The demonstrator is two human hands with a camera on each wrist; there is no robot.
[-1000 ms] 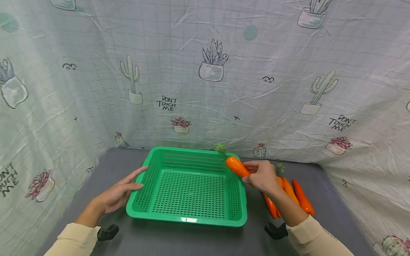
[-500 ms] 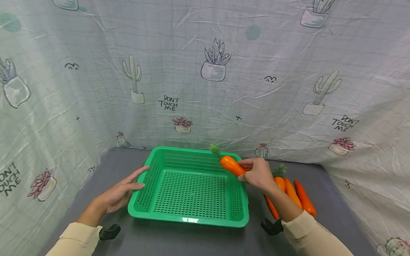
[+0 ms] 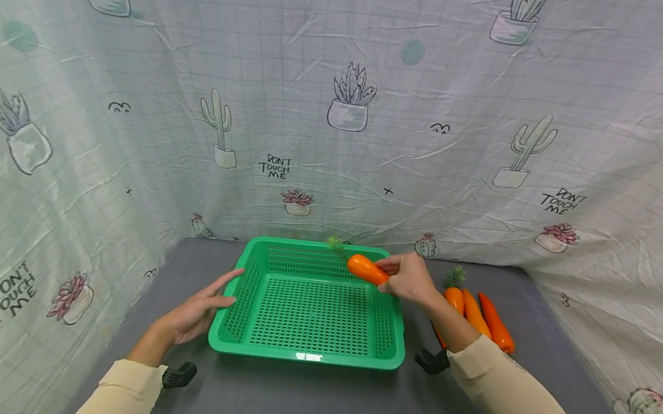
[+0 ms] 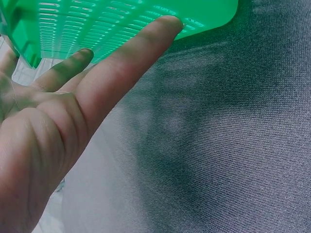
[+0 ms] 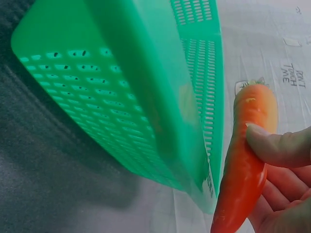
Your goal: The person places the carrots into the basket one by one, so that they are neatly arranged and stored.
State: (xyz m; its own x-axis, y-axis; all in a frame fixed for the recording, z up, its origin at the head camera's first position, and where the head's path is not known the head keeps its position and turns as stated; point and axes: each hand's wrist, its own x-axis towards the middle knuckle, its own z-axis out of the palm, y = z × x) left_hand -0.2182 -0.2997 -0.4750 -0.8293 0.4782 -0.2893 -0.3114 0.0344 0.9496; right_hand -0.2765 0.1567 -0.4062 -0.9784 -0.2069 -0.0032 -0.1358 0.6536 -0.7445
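Observation:
A green plastic basket (image 3: 305,358) with slotted walls stands in the middle of the table in the head view. Over its right rim, my right hand (image 3: 412,278) pinches an orange carrot (image 3: 365,269) between thumb and fingers, its leafy top pointing left and away. The right wrist view shows the thumb (image 5: 279,148) lying across that carrot (image 5: 248,160), above the rim. My left hand (image 3: 196,312) is at the basket's left side with straight fingers. In the left wrist view, the left hand (image 4: 73,107) reaches along the slotted wall (image 4: 126,24), and a fingertip seems to touch it.
Several more carrots (image 3: 475,315) lie on the grey table (image 3: 301,397) to the right of the basket, one partly hidden by the right forearm. A cactus-print cloth (image 3: 292,94) hangs behind the table and along both sides.
My right hand has carried the carrot leftward, from the basket's right rim to further over its inside. The left hand keeps its place at the left rim.

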